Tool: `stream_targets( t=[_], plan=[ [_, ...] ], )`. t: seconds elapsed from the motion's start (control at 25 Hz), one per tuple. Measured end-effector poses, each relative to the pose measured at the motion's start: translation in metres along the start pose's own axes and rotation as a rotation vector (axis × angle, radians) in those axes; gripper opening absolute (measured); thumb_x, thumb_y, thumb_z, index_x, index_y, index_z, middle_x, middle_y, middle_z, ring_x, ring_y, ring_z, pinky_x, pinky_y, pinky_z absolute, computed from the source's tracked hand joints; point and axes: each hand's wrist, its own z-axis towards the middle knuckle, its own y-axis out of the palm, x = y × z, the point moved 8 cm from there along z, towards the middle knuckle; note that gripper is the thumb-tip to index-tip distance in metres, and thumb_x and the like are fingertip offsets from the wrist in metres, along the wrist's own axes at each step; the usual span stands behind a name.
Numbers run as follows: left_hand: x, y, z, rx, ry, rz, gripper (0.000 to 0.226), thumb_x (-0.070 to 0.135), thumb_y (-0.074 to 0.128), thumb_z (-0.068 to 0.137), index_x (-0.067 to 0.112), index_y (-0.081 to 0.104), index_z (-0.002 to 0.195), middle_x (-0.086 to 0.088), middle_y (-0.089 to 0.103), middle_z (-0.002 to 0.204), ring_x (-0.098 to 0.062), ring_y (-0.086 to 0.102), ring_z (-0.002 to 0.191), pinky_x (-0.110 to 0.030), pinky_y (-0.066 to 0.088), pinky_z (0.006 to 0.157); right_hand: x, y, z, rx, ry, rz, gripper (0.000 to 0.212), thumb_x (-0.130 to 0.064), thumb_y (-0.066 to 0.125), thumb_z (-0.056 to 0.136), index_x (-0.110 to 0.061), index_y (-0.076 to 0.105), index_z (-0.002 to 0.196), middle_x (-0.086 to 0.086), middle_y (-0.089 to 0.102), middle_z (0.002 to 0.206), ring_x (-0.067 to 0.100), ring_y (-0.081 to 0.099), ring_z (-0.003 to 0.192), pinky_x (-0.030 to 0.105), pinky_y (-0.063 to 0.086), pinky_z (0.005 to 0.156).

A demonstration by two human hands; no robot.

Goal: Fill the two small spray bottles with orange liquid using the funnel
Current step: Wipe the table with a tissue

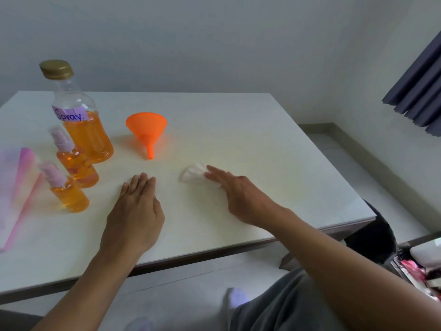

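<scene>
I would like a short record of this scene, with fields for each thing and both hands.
large bottle: capped, about half full of orange liquid, labelled "Spray"
far spray bottle: closed, nearly full
near spray bottle: closed, nearly full
funnel: lying on the table, in no bottle
tissue: white, under the right fingers
left hand: flat on the table, holds nothing
right hand: straight fingers press the tissue

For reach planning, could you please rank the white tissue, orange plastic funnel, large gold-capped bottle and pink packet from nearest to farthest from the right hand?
1. White tissue, touched by the right hand.
2. Orange plastic funnel, lying mid-table.
3. Large gold-capped bottle, rear left.
4. Pink packet, far left.
</scene>
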Motion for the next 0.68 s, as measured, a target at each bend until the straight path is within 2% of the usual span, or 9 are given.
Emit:
stream_targets(
  t=[0.08,0.2,0.28,0.36,0.44,0.52,0.6,0.64,0.68],
  plan=[
    [0.0,0.001,0.001,0.001,0.001,0.003,0.054,0.029,0.021,0.103,0.019,0.018,0.157,0.0,0.009,0.165,-0.019,0.005,0.152,-0.032,0.006,0.121,0.013,-0.03,-0.007,0.138,0.032,-0.077,0.059,-0.003,0.06,0.097,-0.021,0.044,0.151,0.0,0.064,0.138,0.023,0.057,0.124,0.032,0.045,0.106],
    [0.001,-0.001,-0.001,0.0,-0.01,0.005,0.054,0.03,0.021,0.104,0.02,0.017,0.157,0.0,0.008,0.165,-0.019,0.004,0.152,-0.032,0.006,0.12,0.03,-0.052,-0.015,0.126,0.161,-0.205,0.05,-0.041,0.072,0.09,-0.03,0.059,0.137,-0.004,0.06,0.123,0.018,0.047,0.115,0.033,0.037,0.101],
    [0.001,-0.001,-0.001,0.0,-0.008,0.0,0.054,0.029,0.021,0.104,0.02,0.017,0.157,0.0,0.008,0.165,-0.019,0.004,0.152,-0.031,0.004,0.119,0.031,-0.052,-0.018,0.074,0.176,-0.133,0.037,-0.042,0.075,0.088,-0.034,0.069,0.124,-0.008,0.058,0.107,0.009,0.05,0.098,0.027,0.04,0.089],
    [0.001,-0.002,-0.001,0.003,-0.003,-0.001,0.054,0.03,0.021,0.104,0.02,0.017,0.157,0.001,0.008,0.165,-0.019,0.004,0.152,-0.031,0.005,0.12,0.028,-0.052,-0.018,0.082,0.149,-0.117,0.021,-0.025,0.074,0.092,-0.03,0.077,0.112,-0.007,0.059,0.1,0.004,0.056,0.086,0.025,0.049,0.077],
    [0.0,-0.001,-0.001,0.007,-0.003,-0.01,0.054,0.03,0.022,0.104,0.02,0.017,0.157,0.001,0.008,0.165,-0.019,0.004,0.152,-0.032,0.006,0.121,0.037,-0.062,-0.016,0.161,0.241,-0.236,0.025,-0.005,0.066,0.094,-0.019,0.079,0.109,0.0,0.061,0.109,0.017,0.065,0.09,0.033,0.057,0.078],
    [0.0,-0.001,-0.001,0.008,-0.004,-0.017,0.054,0.03,0.022,0.104,0.02,0.018,0.157,0.001,0.008,0.165,-0.019,0.004,0.152,-0.032,0.006,0.121,0.048,-0.07,-0.018,0.223,0.438,-0.265,0.031,0.007,0.055,0.089,-0.004,0.074,0.112,0.012,0.06,0.118,0.032,0.066,0.097,0.041,0.058,0.083],
    [0.0,0.0,-0.001,0.014,-0.001,-0.015,0.054,0.029,0.022,0.104,0.02,0.018,0.157,0.0,0.009,0.165,-0.018,0.004,0.152,-0.032,0.007,0.122,0.047,-0.065,-0.021,0.212,0.544,-0.242,0.027,-0.004,0.052,0.095,0.005,0.066,0.115,0.019,0.06,0.12,0.038,0.061,0.106,0.044,0.054,0.091],
    [-0.001,-0.001,0.0,0.017,0.004,-0.014,0.054,0.029,0.023,0.103,0.019,0.019,0.157,0.0,0.01,0.165,-0.018,0.005,0.152,-0.032,0.007,0.122,0.043,-0.057,-0.022,0.148,0.57,-0.222,0.035,-0.02,0.05,0.102,0.006,0.061,0.123,0.022,0.057,0.127,0.039,0.056,0.118,0.043,0.049,0.1],
    [0.0,0.0,0.0,0.021,0.01,-0.012,0.054,0.028,0.023,0.103,0.019,0.02,0.156,0.0,0.011,0.165,-0.018,0.006,0.152,-0.032,0.007,0.122,0.041,-0.045,-0.022,0.054,0.603,-0.21,0.056,-0.04,0.044,0.105,0.006,0.051,0.136,0.025,0.048,0.141,0.041,0.045,0.134,0.044,0.04,0.111]
  ],
)
